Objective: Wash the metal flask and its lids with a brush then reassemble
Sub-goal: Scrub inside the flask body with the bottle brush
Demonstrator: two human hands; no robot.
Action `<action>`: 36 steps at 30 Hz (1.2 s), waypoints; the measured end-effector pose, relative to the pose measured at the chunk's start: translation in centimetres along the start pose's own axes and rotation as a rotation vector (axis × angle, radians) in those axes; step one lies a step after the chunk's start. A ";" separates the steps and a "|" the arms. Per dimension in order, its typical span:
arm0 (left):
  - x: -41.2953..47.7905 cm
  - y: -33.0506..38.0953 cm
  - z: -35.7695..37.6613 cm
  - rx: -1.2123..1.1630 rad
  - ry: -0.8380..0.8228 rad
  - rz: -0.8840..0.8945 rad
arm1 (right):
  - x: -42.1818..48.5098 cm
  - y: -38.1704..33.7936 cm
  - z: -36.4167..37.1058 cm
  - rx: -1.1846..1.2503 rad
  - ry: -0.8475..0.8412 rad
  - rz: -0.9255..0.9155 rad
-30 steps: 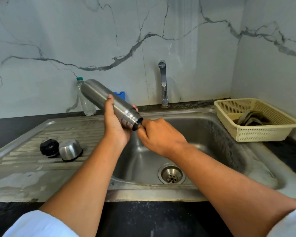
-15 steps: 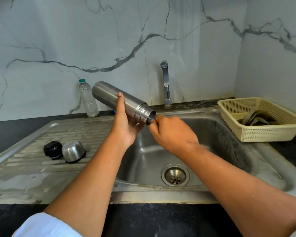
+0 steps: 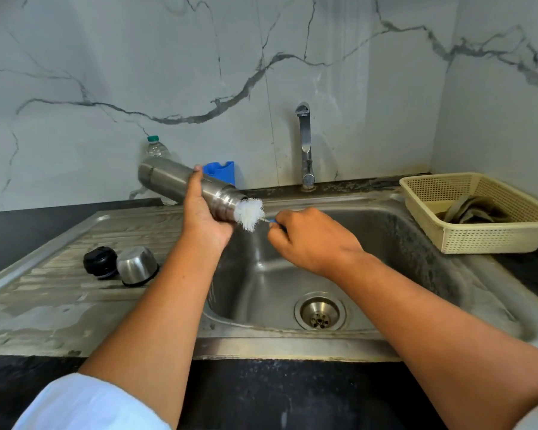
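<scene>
Newly out at flask [image 3: 168, 180] mouth, brush [image 3: 249, 213] bristles, right grip [image 3: 312, 238] pinching its handle, left grip [image 3: 203, 217] curled round flask

Silver flask [image 3: 168, 178]; white brush [image 3: 249, 212]; beige basket [image 3: 491, 240].

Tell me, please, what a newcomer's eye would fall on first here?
The white brush poking from the metal flask stands out, above the sink: the left hand grips the flask, the right hand holds the brush handle. A black lid and a steel cap sit on the draining board, left.
</scene>
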State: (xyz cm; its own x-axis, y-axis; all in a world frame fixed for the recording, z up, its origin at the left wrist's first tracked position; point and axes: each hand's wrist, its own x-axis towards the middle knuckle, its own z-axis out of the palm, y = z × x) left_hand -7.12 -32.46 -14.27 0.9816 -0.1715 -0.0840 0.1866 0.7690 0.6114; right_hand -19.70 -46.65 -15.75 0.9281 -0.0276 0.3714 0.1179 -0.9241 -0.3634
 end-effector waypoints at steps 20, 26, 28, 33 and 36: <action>-0.4 -0.1 0.9 -0.041 -0.182 0.115 | 0.0 -0.4 -1.0 0.198 -0.004 0.012; -1.1 -1.9 1.3 0.112 -0.261 0.097 | 0.3 -1.1 -0.6 0.259 0.003 0.052; -0.7 -0.2 1.3 0.008 -0.242 0.118 | 0.0 -0.5 -1.2 0.232 0.001 0.033; -1.3 -2.3 1.0 0.139 -0.274 0.056 | 0.3 -1.6 -0.6 0.240 0.003 0.049; -1.7 -2.2 1.8 0.220 -0.302 0.052 | 0.4 -1.0 -0.9 0.205 0.097 0.091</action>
State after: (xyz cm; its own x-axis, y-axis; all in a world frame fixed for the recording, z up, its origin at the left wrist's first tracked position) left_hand -9.31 -34.94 -14.06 0.9273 -0.3349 0.1672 0.0919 0.6367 0.7656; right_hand -19.71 -46.11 -14.50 0.9012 -0.1525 0.4056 0.1139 -0.8197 -0.5613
